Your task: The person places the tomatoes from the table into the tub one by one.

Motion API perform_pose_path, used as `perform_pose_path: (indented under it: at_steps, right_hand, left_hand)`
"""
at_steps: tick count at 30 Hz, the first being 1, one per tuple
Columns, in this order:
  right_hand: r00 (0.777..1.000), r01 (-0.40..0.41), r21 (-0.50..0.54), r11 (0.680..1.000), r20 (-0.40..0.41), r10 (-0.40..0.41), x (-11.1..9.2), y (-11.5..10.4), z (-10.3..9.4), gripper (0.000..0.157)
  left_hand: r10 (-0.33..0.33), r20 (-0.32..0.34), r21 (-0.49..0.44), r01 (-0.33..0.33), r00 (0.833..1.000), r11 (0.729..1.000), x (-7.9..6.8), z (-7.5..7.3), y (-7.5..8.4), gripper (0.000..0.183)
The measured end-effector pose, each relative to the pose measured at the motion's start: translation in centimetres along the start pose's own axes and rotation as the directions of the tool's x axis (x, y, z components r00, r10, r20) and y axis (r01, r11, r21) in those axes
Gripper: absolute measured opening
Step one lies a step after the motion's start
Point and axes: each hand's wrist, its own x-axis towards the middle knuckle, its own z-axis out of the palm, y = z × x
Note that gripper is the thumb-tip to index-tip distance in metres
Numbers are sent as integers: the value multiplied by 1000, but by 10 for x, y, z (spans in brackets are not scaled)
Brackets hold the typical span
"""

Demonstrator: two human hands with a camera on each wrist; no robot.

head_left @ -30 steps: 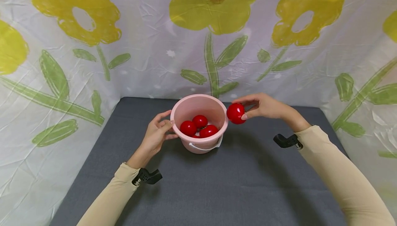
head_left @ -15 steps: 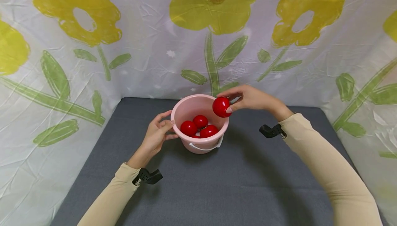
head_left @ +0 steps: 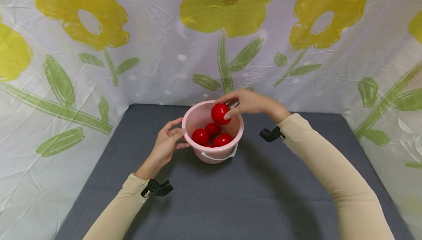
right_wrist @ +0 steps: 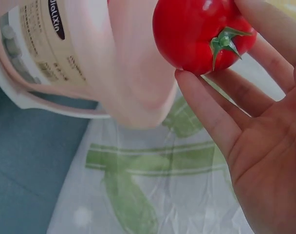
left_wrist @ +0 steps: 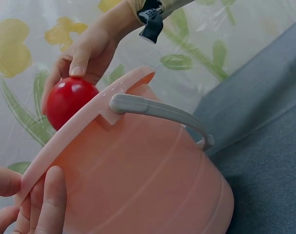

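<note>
A pink bucket [head_left: 211, 154] stands on the table with several red tomatoes [head_left: 200, 136] inside it. My left hand [head_left: 166, 141] pinches the bucket's rim at its left side, thumb over the edge and fingers outside, as the left wrist view [left_wrist: 46, 204] also shows. Over the bucket's mouth, my right hand [head_left: 245, 103] holds another tomato [head_left: 220, 114] between thumb and fingers. In the right wrist view that tomato [right_wrist: 201, 36] shows a green calyx, close beside the bucket's rim.
The bucket's white handle [head_left: 219, 158] hangs down at its front. A dark grey cloth [head_left: 211, 203] covers the table. Behind and at both sides hangs a pale curtain [head_left: 158, 67] printed with yellow flowers. A paper label [right_wrist: 46, 39] wraps the bucket's side.
My right hand has carried its tomato leftward from beside the bucket's right rim to over the opening. The left hand and the bucket have stayed in place.
</note>
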Motion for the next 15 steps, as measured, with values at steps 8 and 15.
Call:
perform_pose_path:
  at_steps: [8,15]
  right_hand:
    - [998,54,14,998,35,-54,13,-4,6,51]
    - [996,92,19,996,-6,-92,12,-5,3,50]
  left_hand:
    - [7,10,10,-7,1000,1000,-1,1,1,56]
    - [4,10,10,-4,1000,1000,0,3,2,55]
